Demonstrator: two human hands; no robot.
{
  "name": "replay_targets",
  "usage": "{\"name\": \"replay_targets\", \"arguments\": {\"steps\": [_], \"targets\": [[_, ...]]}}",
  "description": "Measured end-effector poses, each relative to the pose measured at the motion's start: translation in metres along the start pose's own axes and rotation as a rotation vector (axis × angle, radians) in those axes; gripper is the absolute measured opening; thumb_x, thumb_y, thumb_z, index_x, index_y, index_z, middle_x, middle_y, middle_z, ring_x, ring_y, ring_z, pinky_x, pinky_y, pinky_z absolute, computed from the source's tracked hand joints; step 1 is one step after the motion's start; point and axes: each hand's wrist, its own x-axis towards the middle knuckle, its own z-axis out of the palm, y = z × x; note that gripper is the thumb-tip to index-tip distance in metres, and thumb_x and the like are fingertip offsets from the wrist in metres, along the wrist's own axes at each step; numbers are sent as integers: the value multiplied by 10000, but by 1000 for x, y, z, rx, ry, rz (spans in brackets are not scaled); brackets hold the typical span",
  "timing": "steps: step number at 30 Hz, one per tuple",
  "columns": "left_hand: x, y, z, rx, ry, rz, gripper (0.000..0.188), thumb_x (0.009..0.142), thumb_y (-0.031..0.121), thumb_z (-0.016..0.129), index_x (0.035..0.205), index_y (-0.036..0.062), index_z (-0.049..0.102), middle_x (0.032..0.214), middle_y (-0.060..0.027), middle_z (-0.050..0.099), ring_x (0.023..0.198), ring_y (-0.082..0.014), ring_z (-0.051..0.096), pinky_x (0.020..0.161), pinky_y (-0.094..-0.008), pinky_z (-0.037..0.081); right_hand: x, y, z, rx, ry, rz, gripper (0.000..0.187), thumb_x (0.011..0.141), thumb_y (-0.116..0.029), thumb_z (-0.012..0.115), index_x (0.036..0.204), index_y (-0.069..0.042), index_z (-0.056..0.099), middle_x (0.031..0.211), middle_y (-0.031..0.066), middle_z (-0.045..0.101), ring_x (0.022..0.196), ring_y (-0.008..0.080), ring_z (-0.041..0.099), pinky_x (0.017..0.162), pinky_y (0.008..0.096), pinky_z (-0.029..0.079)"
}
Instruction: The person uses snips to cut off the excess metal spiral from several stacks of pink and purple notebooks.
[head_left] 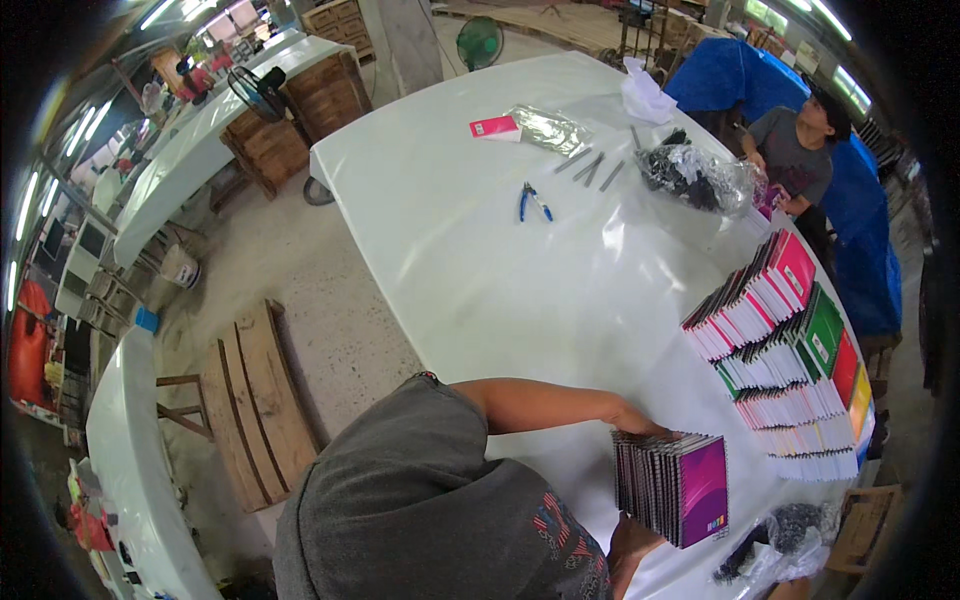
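Note:
A stack of spiral-bound notebooks (704, 488) with purple covers stands on edge on the white table (520, 290), their coiled spines side by side. My left hand (641, 420) is closed on the stack's far end at the top, its fingers partly hidden behind the notebooks. At the lower near corner my right hand (632, 540) grips the same stack from beneath, most of its fingers out of sight. Just right of the stack lie rows of notebooks with pink covers (793, 270), green covers (824, 325), and red and yellow ones.
Blue-handled pliers (533, 203), thin dark strips (590, 168), a pink notebook (495, 128) and clear plastic wrap (550, 132) lie farther up. Bags of black spirals (690, 175) sit near a seated co-worker (795, 150). A wooden bench (262, 405) stands left.

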Motion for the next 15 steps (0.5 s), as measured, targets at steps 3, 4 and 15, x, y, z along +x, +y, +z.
{"name": "replay_targets", "arguments": {"steps": [3,4,15], "targets": [[-2,-1,1,16,-12,23,714,945,546,253,1432,27,193,1509,-108,144,1388,-230,128,1124,-327,115,2,8,-7,-279,-46,-61,769,839,-655,264,1435,-169,248,1488,97,239,1372,329,162,1038,601,41],[-1,-2,1,23,-20,34,712,946,544,254,1433,29,190,1510,-105,142,1389,-226,125,1123,-325,114,0,5,-3,-156,11,-40,763,840,-651,266,1430,-166,260,1483,97,251,1368,331,175,1038,600,47],[40,-34,-13,146,-123,192,566,996,354,200,1455,55,61,1527,-94,36,1400,-211,56,1134,-342,71,-14,-9,-1,-1688,-25,-266,637,804,-479,572,1353,-192,423,1443,62,339,1346,302,243,1100,480,125]]}}
